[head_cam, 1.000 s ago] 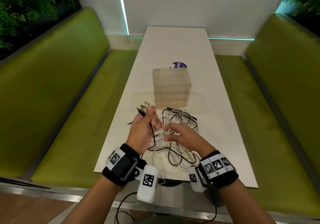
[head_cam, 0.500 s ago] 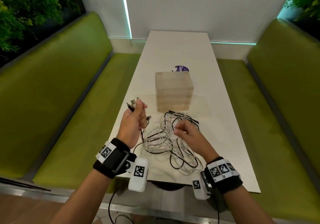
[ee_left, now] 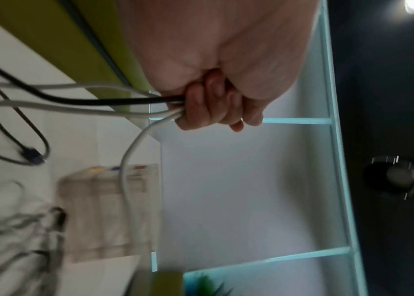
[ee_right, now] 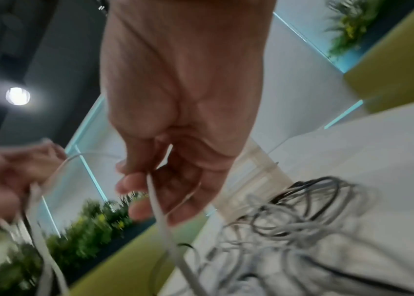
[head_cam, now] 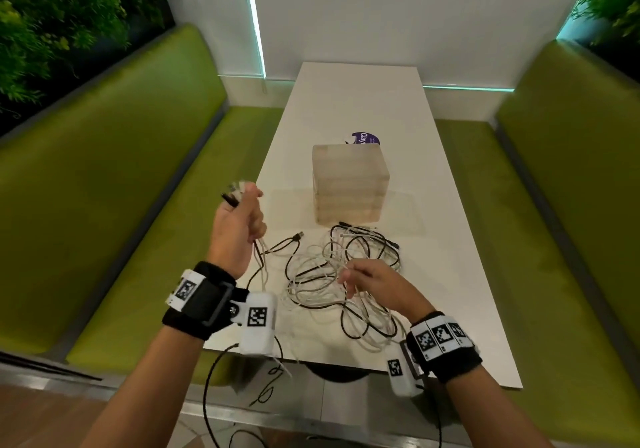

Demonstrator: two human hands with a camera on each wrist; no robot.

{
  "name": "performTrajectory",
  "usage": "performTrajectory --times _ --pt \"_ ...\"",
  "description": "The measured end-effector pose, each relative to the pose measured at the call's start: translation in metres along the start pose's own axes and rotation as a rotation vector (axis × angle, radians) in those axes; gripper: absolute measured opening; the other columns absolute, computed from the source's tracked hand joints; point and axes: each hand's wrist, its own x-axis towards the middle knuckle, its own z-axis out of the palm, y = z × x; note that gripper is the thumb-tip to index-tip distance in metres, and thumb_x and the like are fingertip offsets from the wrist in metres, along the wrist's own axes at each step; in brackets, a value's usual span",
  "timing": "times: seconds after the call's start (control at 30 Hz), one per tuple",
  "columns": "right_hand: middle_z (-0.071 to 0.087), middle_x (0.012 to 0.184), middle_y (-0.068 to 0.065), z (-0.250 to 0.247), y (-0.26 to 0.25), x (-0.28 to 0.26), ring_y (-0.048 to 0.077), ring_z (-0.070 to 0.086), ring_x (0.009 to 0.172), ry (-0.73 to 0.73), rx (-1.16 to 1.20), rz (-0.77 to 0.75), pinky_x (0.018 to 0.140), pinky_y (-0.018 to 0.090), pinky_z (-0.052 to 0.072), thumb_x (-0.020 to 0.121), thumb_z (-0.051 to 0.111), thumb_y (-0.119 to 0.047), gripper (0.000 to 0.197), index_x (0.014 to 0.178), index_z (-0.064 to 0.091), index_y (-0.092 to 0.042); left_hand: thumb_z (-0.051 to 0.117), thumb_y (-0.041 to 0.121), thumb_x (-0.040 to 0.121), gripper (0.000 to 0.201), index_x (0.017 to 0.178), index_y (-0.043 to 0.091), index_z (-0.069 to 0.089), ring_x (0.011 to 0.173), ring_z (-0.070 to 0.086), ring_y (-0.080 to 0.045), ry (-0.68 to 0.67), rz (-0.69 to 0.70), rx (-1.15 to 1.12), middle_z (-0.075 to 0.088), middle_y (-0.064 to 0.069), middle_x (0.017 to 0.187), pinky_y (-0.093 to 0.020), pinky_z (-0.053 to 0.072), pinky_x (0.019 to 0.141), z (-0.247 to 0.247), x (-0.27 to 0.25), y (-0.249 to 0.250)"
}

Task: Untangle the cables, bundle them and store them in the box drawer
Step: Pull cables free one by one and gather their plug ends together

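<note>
A tangle of white and black cables (head_cam: pixel 349 274) lies on the white table (head_cam: pixel 450 274), in front of the translucent box of drawers (head_cam: pixel 349 187). My left hand (head_cam: pixel 239 222) is raised above the table's left edge and grips several cable ends (ee_left: pixel 150 108) in a fist, plugs sticking out above it. My right hand (head_cam: pixel 363 277) hovers over the tangle and pinches a white cable (ee_right: pixel 157 210) between thumb and fingers. A loose black plug (head_cam: pixel 298 236) lies between the hands. The box drawers look closed.
A purple round sticker (head_cam: pixel 363 138) lies behind the box. Green benches (head_cam: pixel 121 187) flank the table on both sides, with plants behind them. Some cable ends (head_cam: pixel 273 378) hang over the near table edge.
My left hand has lifted up and to the left with the cable ends, drawing strands out of the pile. The right hand drew back slightly toward me, still over the tangle.
</note>
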Motion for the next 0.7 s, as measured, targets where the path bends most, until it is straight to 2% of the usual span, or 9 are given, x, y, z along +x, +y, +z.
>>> performTrajectory --times 0.07,0.13,0.23,0.3,0.43,0.5,0.57,0.63,0.7 --pt "0.061 0.067 0.002 0.003 -0.016 0.001 0.016 0.059 0.059 0.1 0.168 -0.028 0.061 0.023 0.046 0.097 0.052 -0.019 0.023 0.087 0.067 -0.004 0.053 0.036 0.094 0.021 0.091 0.017 0.062 0.047 0.023 -0.005 -0.11 -0.056 0.27 0.031 0.014 0.052 -0.021 0.023 0.046 0.004 -0.011 -0.015" --pt "0.059 0.063 0.001 0.008 -0.033 0.006 0.017 0.054 0.052 0.185 0.239 -0.055 0.054 0.023 0.045 0.095 0.055 -0.018 0.021 0.084 0.068 -0.006 0.058 0.038 0.088 0.027 0.107 0.02 0.064 0.048 0.031 -0.004 -0.315 -0.108 0.474 0.041 0.018 0.05 -0.02 0.029 0.048 0.017 -0.029 -0.026" --pt "0.061 0.056 -0.005 0.016 -0.049 0.011 0.014 0.05 0.043 0.218 0.239 -0.076 0.048 0.021 0.043 0.094 0.056 -0.01 0.019 0.078 0.066 -0.005 0.056 0.006 0.092 0.021 0.107 -0.008 0.06 0.043 0.05 0.001 -0.477 -0.104 0.453 0.057 0.011 0.05 -0.008 0.037 0.047 0.04 -0.049 -0.031" --pt "0.062 0.056 -0.003 0.018 -0.052 0.012 0.014 0.05 0.043 0.239 0.253 -0.082 0.048 0.02 0.043 0.094 0.054 -0.007 0.022 0.076 0.066 -0.009 0.052 0.0 0.094 0.022 0.095 -0.021 0.057 0.039 0.051 0.001 -0.479 -0.086 0.457 0.056 0.007 0.047 -0.006 0.038 0.047 0.046 -0.051 -0.027" --pt "0.062 0.058 0.0 0.02 -0.049 0.008 0.016 0.053 0.047 0.193 0.287 -0.064 0.051 0.022 0.046 0.09 0.062 -0.009 0.013 0.078 0.065 -0.009 0.052 0.017 0.097 0.033 0.089 -0.013 0.062 0.041 0.04 0.001 -0.416 -0.035 0.596 0.049 0.013 0.046 -0.014 0.034 0.049 0.038 -0.036 -0.025" --pt "0.062 0.058 0.0 0.019 -0.042 0.006 0.015 0.054 0.049 0.154 0.27 -0.012 0.053 0.023 0.047 0.087 0.066 -0.012 0.006 0.085 0.064 -0.007 0.055 0.028 0.096 0.031 0.087 0.001 0.067 0.045 0.032 -0.005 -0.407 0.025 0.779 0.042 0.011 0.05 -0.023 0.029 0.049 0.028 -0.024 -0.027" --pt "0.064 0.063 -0.003 0.014 -0.033 0.005 0.014 0.058 0.055 0.095 0.13 0.028 0.059 0.025 0.049 0.088 0.066 -0.021 0.014 0.088 0.062 -0.008 0.053 0.032 0.096 0.026 0.078 0.017 0.064 0.049 0.035 -0.009 -0.404 0.107 0.955 0.047 0.002 0.054 -0.023 0.03 0.049 0.02 -0.015 -0.025" --pt "0.065 0.071 -0.005 0.008 -0.023 0.003 0.01 0.061 0.066 0.019 -0.094 0.018 0.069 0.027 0.049 0.092 0.06 -0.027 0.016 0.084 0.062 -0.014 0.05 0.031 0.097 0.027 0.073 0.022 0.056 0.048 0.035 -0.005 -0.382 0.166 0.931 0.047 0.008 0.053 -0.017 0.028 0.046 0.018 -0.01 -0.019" --pt "0.066 0.081 -0.007 0.005 -0.015 0.002 0.004 0.061 0.078 -0.019 -0.194 -0.004 0.077 0.021 0.046 0.097 0.051 -0.025 0.021 0.081 0.062 -0.018 0.046 0.028 0.099 0.028 0.075 0.015 0.053 0.044 0.033 -0.002 -0.329 0.171 0.735 0.04 0.014 0.047 -0.012 0.027 0.045 0.02 -0.01 -0.015"
